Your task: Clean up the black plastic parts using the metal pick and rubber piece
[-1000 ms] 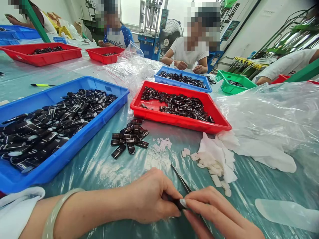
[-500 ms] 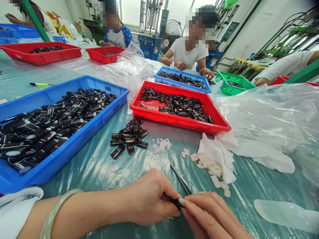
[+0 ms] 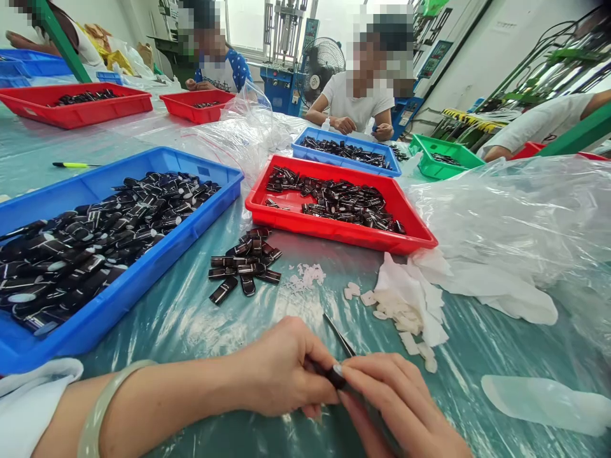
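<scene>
My left hand point(image 3: 281, 369) pinches a small dark, shiny plastic piece point(image 3: 336, 378) between thumb and fingers, low in the middle of the view. From the right, my right hand point(image 3: 401, 397) closes around a pair of tweezers point(image 3: 340, 334), whose tips point up and away. Its thumb and fingertips also press at the end of the dark piece. Most of that piece is covered by my fingers. Just beyond my hands lies a loose pile of similar black pieces point(image 3: 247, 264), beside white flakes point(image 3: 305, 278).
A blue tray point(image 3: 191, 238) heaped with black pieces stands left, a red tray point(image 3: 334, 236) ahead. White cloth point(image 3: 410, 286) with pale scraps and a translucent bottle point(image 3: 544, 401) lie right. Clear plastic sheeting point(image 3: 501, 216) bunches behind. Other people sit across the table at more trays.
The view has shifted slightly. My hands keep their hold on the dark piece and the tweezers. Across the table, a person's hand has lifted from beside the far blue tray.
</scene>
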`<state>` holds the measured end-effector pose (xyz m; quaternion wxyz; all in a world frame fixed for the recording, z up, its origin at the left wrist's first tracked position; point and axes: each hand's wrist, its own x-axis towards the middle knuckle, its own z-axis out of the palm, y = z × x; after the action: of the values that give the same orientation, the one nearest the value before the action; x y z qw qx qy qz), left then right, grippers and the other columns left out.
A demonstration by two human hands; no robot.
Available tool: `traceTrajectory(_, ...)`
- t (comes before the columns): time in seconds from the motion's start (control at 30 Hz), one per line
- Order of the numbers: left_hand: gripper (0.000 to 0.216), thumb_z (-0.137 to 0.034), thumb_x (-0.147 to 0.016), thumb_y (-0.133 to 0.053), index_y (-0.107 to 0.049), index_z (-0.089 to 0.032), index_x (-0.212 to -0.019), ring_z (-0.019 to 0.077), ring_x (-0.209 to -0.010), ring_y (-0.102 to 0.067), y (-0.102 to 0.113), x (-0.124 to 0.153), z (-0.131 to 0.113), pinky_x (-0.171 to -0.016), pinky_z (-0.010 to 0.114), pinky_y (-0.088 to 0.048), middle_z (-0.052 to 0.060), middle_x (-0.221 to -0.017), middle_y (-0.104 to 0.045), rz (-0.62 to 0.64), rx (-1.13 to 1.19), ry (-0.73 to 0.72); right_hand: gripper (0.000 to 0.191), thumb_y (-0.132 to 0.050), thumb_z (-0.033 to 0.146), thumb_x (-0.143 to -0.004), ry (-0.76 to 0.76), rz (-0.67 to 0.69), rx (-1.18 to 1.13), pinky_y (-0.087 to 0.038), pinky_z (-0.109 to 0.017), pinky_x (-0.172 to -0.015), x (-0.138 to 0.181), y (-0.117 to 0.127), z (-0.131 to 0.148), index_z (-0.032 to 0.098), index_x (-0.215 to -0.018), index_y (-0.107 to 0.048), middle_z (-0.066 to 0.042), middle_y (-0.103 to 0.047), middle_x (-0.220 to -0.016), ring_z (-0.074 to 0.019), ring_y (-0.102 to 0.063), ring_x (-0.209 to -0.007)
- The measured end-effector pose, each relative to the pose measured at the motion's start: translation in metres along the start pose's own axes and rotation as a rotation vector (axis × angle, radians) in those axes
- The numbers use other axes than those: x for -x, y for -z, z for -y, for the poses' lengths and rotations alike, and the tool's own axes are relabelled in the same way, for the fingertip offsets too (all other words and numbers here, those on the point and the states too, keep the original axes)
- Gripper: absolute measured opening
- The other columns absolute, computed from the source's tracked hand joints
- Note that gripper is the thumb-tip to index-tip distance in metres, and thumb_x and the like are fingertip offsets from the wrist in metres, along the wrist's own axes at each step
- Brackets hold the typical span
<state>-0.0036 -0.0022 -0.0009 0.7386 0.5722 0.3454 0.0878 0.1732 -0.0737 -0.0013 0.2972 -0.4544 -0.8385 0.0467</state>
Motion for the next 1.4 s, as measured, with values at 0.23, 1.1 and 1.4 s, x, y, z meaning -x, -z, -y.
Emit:
traceTrajectory(0.23, 0.029, -0.038, -0.064, -0.061, -0.058, -0.011, -0.056, 0.0111, -0.044, -0.057, 0.0, -0.002, -0.01, -0.043, 0.019, -0.044, 0.003, -0.051, -0.058, 0.057, 0.313, 0.124, 0.05, -0.06, 0.018, -0.077, -0.169, -0.002, -0.208, -0.053, -0.029, -0.084, -0.008, 0.006, -0.006, 0.023, -0.124, -0.046, -0.008, -0.062, -0.112, -0.0203, -0.062, -0.101)
traceTrajectory(1.1, 0.04, -0.045, -0.067, -0.061, -0.062, -0.007, -0.057, 0.0132, -0.042, -0.059, 0.001, -0.004, -0.007, -0.038, 0.018, -0.044, 0.007, -0.049, -0.059, 0.085, 0.441, 0.164, 0.076, -0.07, 0.023, -0.07, -0.243, 0.054, -0.173, -0.052, -0.036, -0.088, 0.007, -0.007, -0.008, 0.024, -0.136, -0.032, -0.008, -0.063, -0.116, -0.0245, -0.064, -0.1)
traceTrajectory(1.4, 0.037, -0.046, -0.061, -0.066, -0.059, -0.01, -0.059, 0.0105, -0.041, -0.057, 0.0, -0.005, -0.006, -0.037, 0.016, -0.043, 0.003, -0.047, -0.058, 0.099, 0.376, 0.151, 0.072, -0.07, 0.022, -0.07, -0.204, 0.062, -0.158, -0.054, -0.028, -0.085, 0.004, -0.009, -0.009, 0.022, -0.133, -0.036, -0.005, -0.063, -0.116, -0.02, -0.064, -0.1)
